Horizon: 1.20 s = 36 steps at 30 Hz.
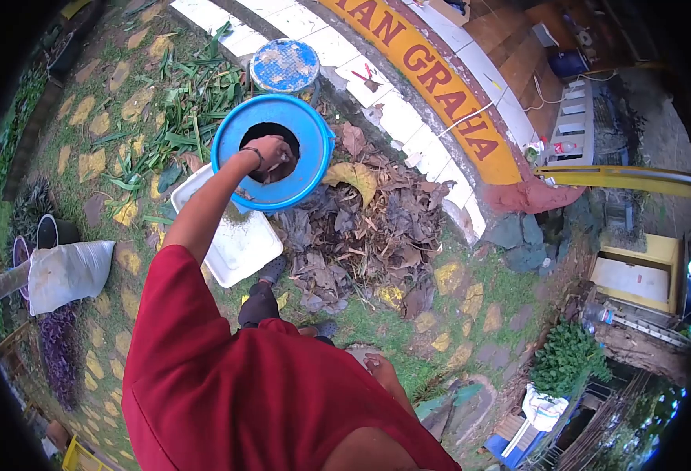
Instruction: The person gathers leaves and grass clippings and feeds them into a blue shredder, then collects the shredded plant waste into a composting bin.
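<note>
My left hand (pixel 271 151), with a dark band at the wrist, reaches into the round opening of a blue bucket (pixel 232 129) that has a wide blue rim. Its fingers curl downward, and what they hold is hidden in the dark opening. Low beside my red shirt, my right hand (pixel 375 366) is partly covered, its fingers next to a rounded grey surface (pixel 359 355). A white tray (pixel 245 250) lies under the near side of the bucket. Dry brown leaves (pixel 361 235) are heaped to the right, with a large yellowish leaf (pixel 353 179) close to the rim.
A blue round lid or container (pixel 285 65), smeared with dirt, stands behind the bucket. Cut green leaves (pixel 192 110) cover the grass at left. Red-handled pruners (pixel 367 77) lie on the white tiled ledge (pixel 400 118). A filled white sack (pixel 71 276) sits far left.
</note>
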Each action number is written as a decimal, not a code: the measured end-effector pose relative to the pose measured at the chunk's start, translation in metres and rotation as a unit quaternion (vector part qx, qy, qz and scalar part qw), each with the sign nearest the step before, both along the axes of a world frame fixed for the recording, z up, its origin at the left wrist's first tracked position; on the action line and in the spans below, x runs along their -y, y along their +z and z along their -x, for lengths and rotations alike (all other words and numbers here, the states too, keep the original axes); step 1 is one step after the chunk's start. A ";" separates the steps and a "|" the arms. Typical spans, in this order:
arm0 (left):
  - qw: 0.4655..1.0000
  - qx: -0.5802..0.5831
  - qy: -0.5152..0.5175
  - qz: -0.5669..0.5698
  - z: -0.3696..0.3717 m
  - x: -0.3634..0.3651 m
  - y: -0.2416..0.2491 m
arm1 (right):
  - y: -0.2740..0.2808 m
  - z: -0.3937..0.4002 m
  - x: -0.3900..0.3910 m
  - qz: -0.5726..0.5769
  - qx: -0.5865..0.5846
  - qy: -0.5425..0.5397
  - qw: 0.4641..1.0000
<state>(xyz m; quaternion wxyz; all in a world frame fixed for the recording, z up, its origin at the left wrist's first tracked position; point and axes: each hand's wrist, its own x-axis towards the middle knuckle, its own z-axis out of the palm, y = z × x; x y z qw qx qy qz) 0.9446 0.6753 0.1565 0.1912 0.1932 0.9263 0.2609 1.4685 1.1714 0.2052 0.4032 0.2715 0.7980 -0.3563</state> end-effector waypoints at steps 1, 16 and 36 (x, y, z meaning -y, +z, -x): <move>0.999 -0.029 0.029 -0.006 0.006 0.013 0.008 | 0.014 0.007 0.005 -0.022 -0.046 0.047 0.998; 0.983 0.169 0.053 0.052 -0.015 -0.024 0.060 | 0.004 0.036 0.005 0.022 -0.066 -0.022 0.997; 0.961 0.218 -0.170 0.006 -0.296 -0.117 -0.041 | -0.028 0.029 -0.004 0.025 -0.090 0.120 0.988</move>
